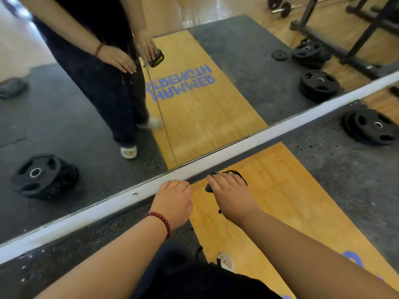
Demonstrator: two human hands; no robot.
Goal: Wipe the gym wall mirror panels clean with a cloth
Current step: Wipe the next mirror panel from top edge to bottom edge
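A stack of black weight plates (44, 176) shows reflected at the left of the wall mirror (71, 117), above its white bottom frame (90, 211). At centre, the person's left hand (173, 202), a red bead bracelet (160, 221) at the wrist, rests with fingers extended toward the frame, holding nothing. Just right of it, the right hand (232, 196) grips a dark cloth (234, 176) with yellow edging, held low near the mirror's base above the wooden platform (280, 190).
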